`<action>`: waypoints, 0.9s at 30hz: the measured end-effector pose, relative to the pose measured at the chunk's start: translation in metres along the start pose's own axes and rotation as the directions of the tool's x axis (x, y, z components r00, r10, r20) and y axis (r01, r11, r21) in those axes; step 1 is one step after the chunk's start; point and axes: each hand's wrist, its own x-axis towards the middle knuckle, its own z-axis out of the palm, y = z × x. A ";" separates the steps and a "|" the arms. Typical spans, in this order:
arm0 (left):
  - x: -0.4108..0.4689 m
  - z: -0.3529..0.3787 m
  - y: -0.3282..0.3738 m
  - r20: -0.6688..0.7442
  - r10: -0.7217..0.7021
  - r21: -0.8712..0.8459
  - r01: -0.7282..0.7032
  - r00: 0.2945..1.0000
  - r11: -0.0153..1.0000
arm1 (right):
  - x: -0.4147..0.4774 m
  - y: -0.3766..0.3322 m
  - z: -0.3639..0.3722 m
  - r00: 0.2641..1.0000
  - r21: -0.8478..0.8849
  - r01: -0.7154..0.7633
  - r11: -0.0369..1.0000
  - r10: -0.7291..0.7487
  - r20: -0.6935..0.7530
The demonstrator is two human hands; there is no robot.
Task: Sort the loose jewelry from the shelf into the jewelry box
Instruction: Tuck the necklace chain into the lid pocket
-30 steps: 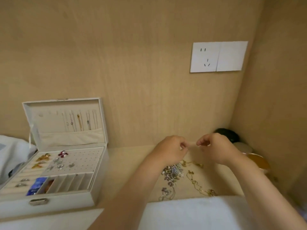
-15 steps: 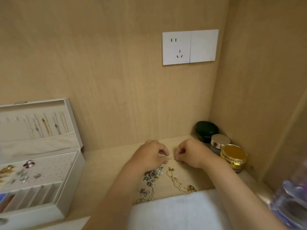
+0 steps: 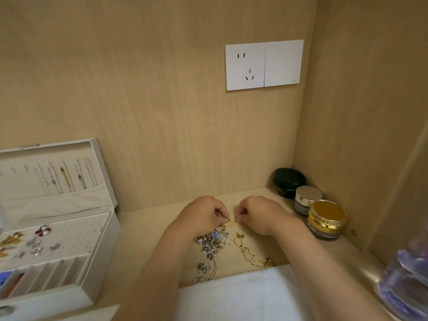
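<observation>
Gold chain spans left-hand grip and right-hand grip, both pinching it, beside silver pile

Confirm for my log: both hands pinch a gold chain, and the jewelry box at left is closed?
No: the head view shows the jewelry box open, lid raised. The left hand and right hand do pinch the gold chain.

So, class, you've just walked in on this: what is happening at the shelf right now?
A person is sorting jewelry. The left hand and right hand, held close together, each pinch a thin gold chain. A tangle of silver pieces lies on the shelf beside the left wrist. The jewelry box stands open to the left, with some earrings and necklaces already in it.
</observation>
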 end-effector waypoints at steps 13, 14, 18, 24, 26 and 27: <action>-0.007 -0.004 0.012 -0.023 -0.094 -0.509 0.069 0.995 0.858 | 0.005 -0.007 0.002 0.986 0.612 0.105 0.784 -0.003 -0.165; -0.008 -0.006 0.013 -0.038 -0.105 -0.531 0.070 0.994 0.844 | 0.005 -0.007 0.003 0.984 0.640 0.109 0.761 0.007 -0.176; -0.006 -0.015 0.012 -0.131 -0.104 -0.499 0.025 0.986 0.866 | 0.005 -0.012 0.001 0.977 0.745 0.129 0.655 0.045 -0.209; -0.005 -0.028 0.016 -0.216 -0.050 -0.360 -0.032 0.975 0.932 | 0.005 -0.016 -0.002 0.975 0.818 0.158 0.553 0.044 -0.218; -0.005 -0.033 0.019 -0.235 -0.034 -0.283 -0.035 0.971 0.959 | 0.006 -0.017 -0.002 0.973 0.809 0.148 0.568 0.063 -0.222; -0.006 -0.035 0.020 -0.242 -0.024 -0.224 -0.032 0.970 0.974 | 0.005 -0.019 -0.002 0.973 0.817 0.144 0.559 0.068 -0.219</action>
